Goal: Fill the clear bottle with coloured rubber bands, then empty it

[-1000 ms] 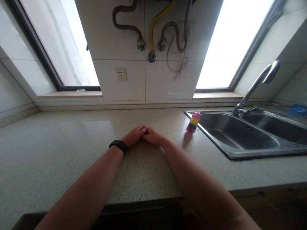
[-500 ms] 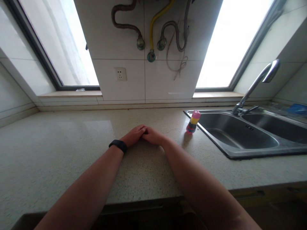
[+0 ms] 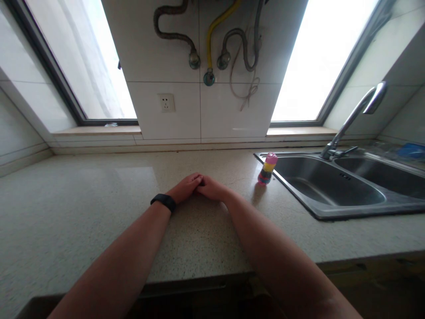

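L hand (image 3: pixel 185 188) & R hand (image 3: pixel 212 188) meet on smooth, speckled worktop (image 3: pixel 83 199), fingers overlapping; can't tell if open/closed. Pink-topped btl (image 3: pixel 268 168) w/ yellow, dark & red bands stands R of hands, by dbl-bowl metal sink (image 3: pixel 332 214); btl contents unclear.

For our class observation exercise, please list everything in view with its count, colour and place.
Counter: 1, speckled off-white, foreground
Wall: 1, white tiles, behind counter
Bottle: 1, pink, yellow and dark, beside sink
Sink: 1, steel-grey, right
Faucet: 1, silver, behind sink
Hoses: 3, one yellow, two greyish, upper wall
Valves: 3, metallic, at hose ends
Cord: 1, pale, by right hose
Socket: 1, white, wall
Windows: 2, dark-framed, left and right
Windowsills: 2, beige, below windows
Blue item: 1, blue, far right, unclear
Wristband: 1, black, left arm
Arms: 2, bare, from bottom edge
Left hand: 1, bare, touching right hand
Right hand: 1, bare, touching left hand
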The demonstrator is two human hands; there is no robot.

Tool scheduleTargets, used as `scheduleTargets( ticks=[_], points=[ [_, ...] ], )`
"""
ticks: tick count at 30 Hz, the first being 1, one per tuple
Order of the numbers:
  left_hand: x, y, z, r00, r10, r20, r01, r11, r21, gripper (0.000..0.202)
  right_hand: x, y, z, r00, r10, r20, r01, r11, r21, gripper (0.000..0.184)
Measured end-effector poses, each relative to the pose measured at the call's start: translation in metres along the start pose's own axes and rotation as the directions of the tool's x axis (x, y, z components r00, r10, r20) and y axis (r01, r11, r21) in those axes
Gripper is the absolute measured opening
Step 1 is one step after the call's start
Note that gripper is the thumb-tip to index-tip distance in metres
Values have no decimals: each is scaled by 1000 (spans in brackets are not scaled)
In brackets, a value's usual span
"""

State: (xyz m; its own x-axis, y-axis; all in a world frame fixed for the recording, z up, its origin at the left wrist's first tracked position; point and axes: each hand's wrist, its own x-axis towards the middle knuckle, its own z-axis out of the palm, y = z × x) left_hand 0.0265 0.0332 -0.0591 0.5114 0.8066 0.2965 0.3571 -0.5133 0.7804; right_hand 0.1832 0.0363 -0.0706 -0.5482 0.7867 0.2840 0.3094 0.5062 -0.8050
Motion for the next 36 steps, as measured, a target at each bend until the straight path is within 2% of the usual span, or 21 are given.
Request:
scheduleTargets(
  ticks=[17,28,36],
  points=[
    [0,0,0,1000,-6,-8,6,1000,0,41,0,1,0,1000,-29,6,29,998,49,33],
    [0,2,0,1000,-10,-2,10,1000,12,41,2,7,1,1000,-1,-11,1,1000,-10,35],
    [0,0,0,1000,16,-7,-16,1000,-19,40,2,6,0,1000,-20,8,20,1000,11,33]
  ],
)
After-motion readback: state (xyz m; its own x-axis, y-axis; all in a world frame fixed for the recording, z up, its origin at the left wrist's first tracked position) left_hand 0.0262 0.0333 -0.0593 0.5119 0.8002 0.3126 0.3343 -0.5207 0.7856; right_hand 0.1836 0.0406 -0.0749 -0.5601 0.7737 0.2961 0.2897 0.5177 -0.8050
